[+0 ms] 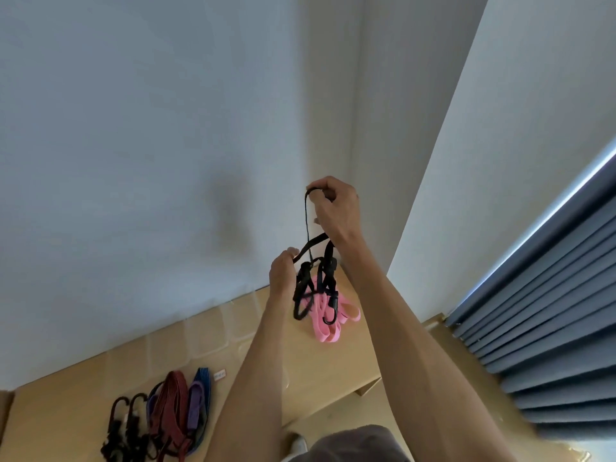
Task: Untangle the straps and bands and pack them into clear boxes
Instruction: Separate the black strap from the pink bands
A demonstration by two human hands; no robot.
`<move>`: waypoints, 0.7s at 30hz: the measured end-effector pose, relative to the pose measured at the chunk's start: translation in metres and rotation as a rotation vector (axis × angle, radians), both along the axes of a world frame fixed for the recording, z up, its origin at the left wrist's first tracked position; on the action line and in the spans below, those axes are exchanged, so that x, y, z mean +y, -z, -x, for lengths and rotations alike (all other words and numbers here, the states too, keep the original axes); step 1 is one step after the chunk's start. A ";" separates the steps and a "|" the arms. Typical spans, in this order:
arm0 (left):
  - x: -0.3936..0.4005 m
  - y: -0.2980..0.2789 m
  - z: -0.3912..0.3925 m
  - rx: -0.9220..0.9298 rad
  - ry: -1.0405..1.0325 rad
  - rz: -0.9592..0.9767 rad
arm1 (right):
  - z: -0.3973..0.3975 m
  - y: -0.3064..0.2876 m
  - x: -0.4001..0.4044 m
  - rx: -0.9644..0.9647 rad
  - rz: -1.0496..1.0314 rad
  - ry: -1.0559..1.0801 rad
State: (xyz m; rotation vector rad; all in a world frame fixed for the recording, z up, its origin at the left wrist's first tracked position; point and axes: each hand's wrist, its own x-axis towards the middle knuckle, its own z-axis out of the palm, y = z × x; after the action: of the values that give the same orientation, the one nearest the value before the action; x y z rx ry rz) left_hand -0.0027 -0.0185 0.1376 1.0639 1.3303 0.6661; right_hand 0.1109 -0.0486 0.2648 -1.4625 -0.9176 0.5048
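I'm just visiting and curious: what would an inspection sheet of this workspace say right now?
Surface: light wooden table against a white wall.
Job's things: tangled black strap with a hook, held up in the air; pink band on the table behind it; pile of dark red, purple, blue and black hooked cords at lower left; clear boxes along the wall.
Clutter: small white label beside the pile.
Hands: left hand pinches the strap low; right hand grips a loop high.
Cables: nothing seen.
Surroundings: blue-grey curtain on the right.
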 end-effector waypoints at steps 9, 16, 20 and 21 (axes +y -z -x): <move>-0.003 0.023 0.036 -0.137 0.494 0.464 | 0.006 0.004 0.001 0.234 -0.018 0.237; -0.030 0.050 0.024 -0.389 0.612 0.613 | 0.010 0.010 -0.002 0.368 -0.031 0.213; -0.030 0.048 0.024 -0.381 0.346 0.471 | 0.003 0.024 -0.008 0.282 0.074 0.327; -0.027 0.045 0.024 -0.243 0.293 0.369 | 0.001 0.030 -0.012 0.249 0.129 0.352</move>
State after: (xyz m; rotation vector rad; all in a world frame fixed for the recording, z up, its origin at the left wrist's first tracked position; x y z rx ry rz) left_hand -0.0265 -0.0455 0.0927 0.8248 1.0121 0.3031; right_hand 0.1103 -0.0602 0.2344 -1.5946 -0.4250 0.4753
